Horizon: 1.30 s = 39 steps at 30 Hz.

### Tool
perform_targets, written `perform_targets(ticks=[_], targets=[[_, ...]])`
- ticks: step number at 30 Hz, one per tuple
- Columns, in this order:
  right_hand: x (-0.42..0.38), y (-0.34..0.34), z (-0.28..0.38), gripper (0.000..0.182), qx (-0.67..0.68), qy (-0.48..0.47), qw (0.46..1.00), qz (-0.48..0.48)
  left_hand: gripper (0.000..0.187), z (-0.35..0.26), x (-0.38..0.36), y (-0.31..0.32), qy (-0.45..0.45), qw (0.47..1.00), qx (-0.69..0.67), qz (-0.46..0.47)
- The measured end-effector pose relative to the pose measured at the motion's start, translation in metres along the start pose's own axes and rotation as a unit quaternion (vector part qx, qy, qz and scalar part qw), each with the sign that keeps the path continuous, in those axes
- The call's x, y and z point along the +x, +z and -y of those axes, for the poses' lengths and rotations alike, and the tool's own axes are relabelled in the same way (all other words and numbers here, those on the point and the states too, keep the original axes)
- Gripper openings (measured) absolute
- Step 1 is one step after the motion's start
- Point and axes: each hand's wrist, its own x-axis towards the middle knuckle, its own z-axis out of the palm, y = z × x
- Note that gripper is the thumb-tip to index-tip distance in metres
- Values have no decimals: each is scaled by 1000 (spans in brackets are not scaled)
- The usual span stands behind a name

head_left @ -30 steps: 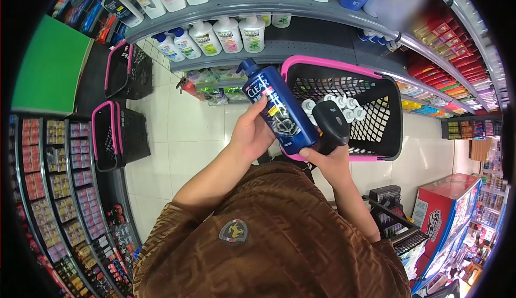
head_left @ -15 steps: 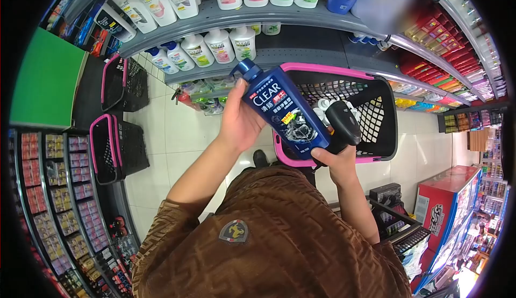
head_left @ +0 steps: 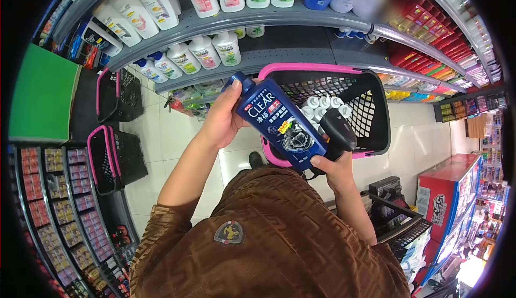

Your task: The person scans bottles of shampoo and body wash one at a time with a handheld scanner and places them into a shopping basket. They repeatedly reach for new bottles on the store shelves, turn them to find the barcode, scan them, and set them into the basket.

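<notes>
1. Shop aisle, tiled white floor; grey shelving point(head_left: 301, 18) carries rows of white pump bottles point(head_left: 204, 51) above and beyond the basket.
2. Landmark: black mesh basket with pink rim point(head_left: 371, 115), standing on the floor directly ahead of the person. White bottle caps point(head_left: 322, 104) show inside it.
3. Left hand point(head_left: 223, 118) is closed around the upper part of a dark blue shampoo bottle point(head_left: 282, 123), thumb near the cap, fingers behind it. The bottle is held in the air over the basket's near-left corner, label facing the camera.
4. Long axis of the bottle runs diagonally: cap up and away from the basket, base down toward the basket's near rim.
5. Right hand point(head_left: 336, 169) is closed on the handle of a black handheld scanner point(head_left: 337, 131), just beside the bottle's base, over the basket's near rim. Scanner head sits just beside the bottle's lower right edge; contact cannot be confirmed.
6. Right hand is the nearer to the bottle's base; left hand is at its neck.
7. Two further pink-rimmed baskets point(head_left: 113, 153) stand well left of the landmark basket. Nothing lies between bottle and scanner.
</notes>
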Motion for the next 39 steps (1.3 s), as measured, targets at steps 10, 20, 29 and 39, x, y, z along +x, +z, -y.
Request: perform_targets(ticks=[10,20,29,39], targets=[[6,-5,-3,84,0,-4,1000,14,58,2,-1,5,-1,998,21,-52],[16,-2,-15,80,-23,15,999,26,30,-42,10,-7,26,981,191,-23],[15,-19,-27,24,-8,-7,984,-175,40,-58,51,22,336,699,627,76],[-8,-66,-38,20,10,28,974,-225,41,-27,188,-52,356,623,695,51]])
